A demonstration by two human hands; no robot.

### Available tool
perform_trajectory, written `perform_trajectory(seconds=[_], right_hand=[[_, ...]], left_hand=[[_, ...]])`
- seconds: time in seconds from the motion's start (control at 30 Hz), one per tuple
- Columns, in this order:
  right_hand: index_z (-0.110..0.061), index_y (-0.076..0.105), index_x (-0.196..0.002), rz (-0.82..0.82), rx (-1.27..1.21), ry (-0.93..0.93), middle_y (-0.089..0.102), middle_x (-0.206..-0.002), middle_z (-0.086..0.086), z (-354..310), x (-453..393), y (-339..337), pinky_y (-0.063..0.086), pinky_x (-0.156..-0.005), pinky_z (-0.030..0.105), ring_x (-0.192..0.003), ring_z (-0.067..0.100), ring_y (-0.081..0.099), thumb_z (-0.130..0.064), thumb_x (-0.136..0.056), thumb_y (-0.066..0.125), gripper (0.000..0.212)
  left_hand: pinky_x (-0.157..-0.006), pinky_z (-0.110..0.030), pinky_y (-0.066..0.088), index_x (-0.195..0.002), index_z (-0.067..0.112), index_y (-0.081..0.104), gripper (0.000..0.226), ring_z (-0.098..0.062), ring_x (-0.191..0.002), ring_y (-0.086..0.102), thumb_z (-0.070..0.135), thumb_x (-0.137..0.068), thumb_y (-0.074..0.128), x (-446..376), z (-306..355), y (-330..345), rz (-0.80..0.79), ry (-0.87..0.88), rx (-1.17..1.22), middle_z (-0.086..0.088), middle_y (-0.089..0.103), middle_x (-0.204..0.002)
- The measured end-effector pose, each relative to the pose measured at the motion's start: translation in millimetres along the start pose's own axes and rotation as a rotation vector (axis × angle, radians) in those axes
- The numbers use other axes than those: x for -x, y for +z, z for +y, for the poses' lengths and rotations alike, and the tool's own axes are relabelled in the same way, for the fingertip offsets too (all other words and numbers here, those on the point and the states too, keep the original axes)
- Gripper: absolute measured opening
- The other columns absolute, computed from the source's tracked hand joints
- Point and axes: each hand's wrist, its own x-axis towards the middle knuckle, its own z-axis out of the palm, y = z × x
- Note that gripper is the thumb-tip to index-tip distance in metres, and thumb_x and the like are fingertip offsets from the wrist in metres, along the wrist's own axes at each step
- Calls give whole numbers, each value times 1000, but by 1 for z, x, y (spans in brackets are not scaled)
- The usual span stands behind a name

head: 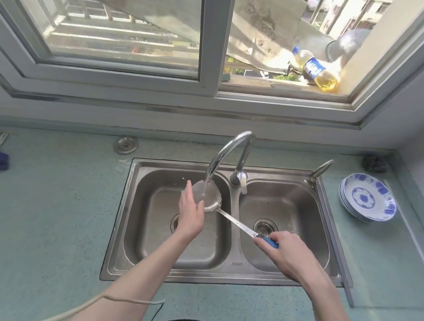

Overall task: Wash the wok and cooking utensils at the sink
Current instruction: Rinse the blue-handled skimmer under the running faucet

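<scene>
Skimmer ladle [209,196] held over the sink's [232,270] left basin under the running faucet [228,150]. Right hand [283,251] grips its blue handle; left hand [190,215], fingers straight, touches its bowl. Stacked plates [367,197] near the bench's [51,211] far right corner.

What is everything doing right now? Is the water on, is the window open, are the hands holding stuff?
Faucet: running.
Skimmer ladle: under the stream, over the left basin.
Right hand: grips the ladle's blue handle.
Left hand: fingers straight, against the ladle's bowl.
Window: right side open.
Oil bottle: capped, leaning on the sill.
Plates: stacked on the counter.
</scene>
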Motion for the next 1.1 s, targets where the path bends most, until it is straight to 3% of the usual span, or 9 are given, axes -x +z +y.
perform_trajectory(seconds=[0.1,0.23,0.33,0.5,0.63,0.77,0.9,1.03,1.1], right_hand=[[-11,58,-73,8,18,-3,55,-63,-1,-5,0,-1,33,-54,33,-55,17,43,-67,-95,55,60],[-13,57,-71,-3,31,-6,58,-66,3,-12,-1,1,32,-54,33,-60,21,47,-67,-95,54,58],[-18,47,-66,2,68,-7,55,-67,0,-17,-4,3,34,-57,35,-63,22,48,-69,-95,50,58],[-18,48,-66,-15,33,-11,53,-65,1,-22,-4,7,29,-54,31,-61,19,44,-67,-96,51,57],[-18,45,-64,-1,7,1,50,-62,0,-26,-5,6,29,-53,31,-60,19,44,-64,-97,53,57],[-17,49,-66,1,9,-6,55,-65,1,-29,-4,6,31,-54,32,-61,19,47,-64,-97,54,56],[-15,55,-70,0,5,16,61,-69,4,-27,-4,8,34,-56,33,-66,22,56,-65,-96,52,57],[-18,52,-69,17,-6,5,56,-66,2,-31,-2,9,35,-57,32,-64,19,52,-64,-97,51,54],[-16,54,-71,25,3,10,57,-66,1,-32,-3,10,36,-57,32,-65,20,55,-64,-98,51,55]], left_hand=[[-123,-51,-17,-163,20,-6,69,-28,-157,-20,39,-107,30,3,-8,5,161,181,-675,-15,-16,-170],[-128,-52,0,-164,17,9,61,-23,-159,-3,38,-108,18,3,-22,10,46,497,-870,-7,5,-173],[-130,-42,6,-164,12,12,68,-19,-159,1,27,-102,35,-1,-28,5,-177,767,-879,-5,6,-173],[-129,-43,0,-163,2,8,88,-30,-159,-2,20,-90,53,-27,-20,-16,-80,553,-959,-15,-4,-170],[-129,-41,-1,-163,4,1,91,-27,-159,-7,24,-90,51,-17,-17,-10,-254,699,-966,-12,-5,-171],[-129,-45,1,-162,2,0,92,-32,-158,-9,32,-93,52,-28,-9,-21,-161,551,-1026,-18,-6,-170],[-130,-44,5,-163,4,5,96,-29,-159,-4,32,-89,58,-18,-16,-19,-283,687,-1009,-13,-4,-171],[-128,-43,8,-162,4,16,98,-28,-159,11,22,-80,65,-18,-16,-19,-178,649,-955,-12,10,-171],[-129,-43,4,-163,5,5,97,-26,-159,-4,29,-86,59,-9,-11,-9,-197,625,-919,-11,-4,-172]])
